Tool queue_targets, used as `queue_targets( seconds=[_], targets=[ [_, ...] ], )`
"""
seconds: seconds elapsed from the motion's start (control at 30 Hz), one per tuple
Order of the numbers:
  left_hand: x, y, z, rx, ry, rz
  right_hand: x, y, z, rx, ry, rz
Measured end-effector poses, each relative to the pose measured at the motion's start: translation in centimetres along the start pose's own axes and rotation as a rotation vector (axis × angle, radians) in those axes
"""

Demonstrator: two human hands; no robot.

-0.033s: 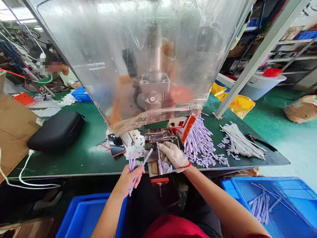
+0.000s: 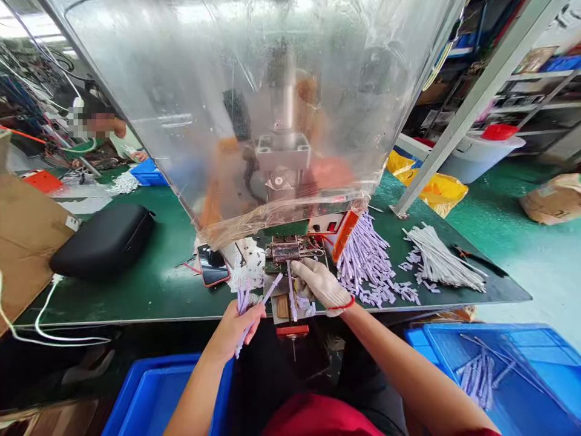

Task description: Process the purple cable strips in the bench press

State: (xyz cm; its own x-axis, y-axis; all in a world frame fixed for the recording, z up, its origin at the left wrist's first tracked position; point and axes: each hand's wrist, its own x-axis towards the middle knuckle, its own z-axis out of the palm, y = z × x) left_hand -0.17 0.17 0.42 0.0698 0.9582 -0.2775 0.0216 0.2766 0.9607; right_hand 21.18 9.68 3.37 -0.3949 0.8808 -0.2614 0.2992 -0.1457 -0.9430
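My bare left hand (image 2: pixel 238 330) is closed around several thin purple strips (image 2: pixel 243 298), one of them angled up to the right. In a white glove with a red cuff edge, my right hand (image 2: pixel 318 283) has its fingertips at the upper part of an upright purple strip (image 2: pixel 292 293). That strip lies in front of a small metal fixture (image 2: pixel 285 251) beneath the machine's clear cover (image 2: pixel 227 121); whether the fingers grip it is hard to tell. A big pile of purple strips (image 2: pixel 365 257) is right of the glove.
On the green table (image 2: pixel 172 297) are a black case (image 2: pixel 104 239), a phone (image 2: pixel 213 266), a bundle of white strips (image 2: pixel 447 260) and black pliers (image 2: pixel 481 261). Blue bins (image 2: pixel 163 393) stand below left and right (image 2: pixel 535 375). A person (image 2: pixel 122 136) sits at the far left.
My right hand has shifted very slightly to the right and down. My left hand holds its strips in almost the same place.
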Motion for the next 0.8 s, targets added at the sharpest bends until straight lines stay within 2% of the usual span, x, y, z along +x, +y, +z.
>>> queue_targets(
  seconds=[0.1, 0.17, 0.3, 0.37, 0.4, 0.43, 0.5, 0.57, 0.6, 0.63, 0.7, 0.8],
  targets=[
    [0.3, 1.2, -0.3, 0.094, -0.123, -0.024, -1.7, -1.2, -1.7, -0.105, -0.189, -0.121],
    [0.6, 1.7, -0.3, 0.152, -0.226, -0.057, -3.0, -1.8, -2.2, -0.178, -0.293, -0.136],
    [1.4, 1.9, 0.2, 0.144, -0.439, -0.115, -5.5, -1.8, -2.1, -0.137, -0.376, -0.080],
    [1.5, 1.6, 0.0, 0.088, -0.536, -0.145, -6.2, -1.0, -2.9, -0.069, -0.393, -0.044],
    [1.4, 1.4, -0.4, 0.044, -0.559, -0.159, -6.3, -0.4, -3.8, -0.040, -0.363, -0.032],
    [1.3, 1.2, -0.8, -0.019, -0.547, -0.172, -6.2, 0.3, -5.2, -0.027, -0.292, -0.028],
    [1.1, 0.9, -1.7, -0.194, -0.401, -0.181, -5.3, 1.9, -8.7, -0.094, -0.031, -0.020],
    [1.0, 0.6, -2.2, -0.379, -0.183, -0.167, -3.8, 3.7, -12.6, -0.353, 0.303, 0.021],
    [1.1, 0.4, -2.1, -0.459, -0.099, -0.151, -2.8, 4.5, -14.3, -0.540, 0.422, 0.043],
    [1.2, 0.2, -1.7, -0.522, -0.049, -0.135, -1.9, 5.3, -15.7, -0.699, 0.484, 0.072],
    [1.8, -0.3, -0.1, -0.582, -0.002, -0.100, -0.1, 6.5, -17.3, -0.902, 0.520, 0.138],
    [3.0, -0.9, 3.4, -0.435, 0.076, -0.064, 1.4, 7.8, -18.0, -0.928, 0.502, 0.194]
  ],
)
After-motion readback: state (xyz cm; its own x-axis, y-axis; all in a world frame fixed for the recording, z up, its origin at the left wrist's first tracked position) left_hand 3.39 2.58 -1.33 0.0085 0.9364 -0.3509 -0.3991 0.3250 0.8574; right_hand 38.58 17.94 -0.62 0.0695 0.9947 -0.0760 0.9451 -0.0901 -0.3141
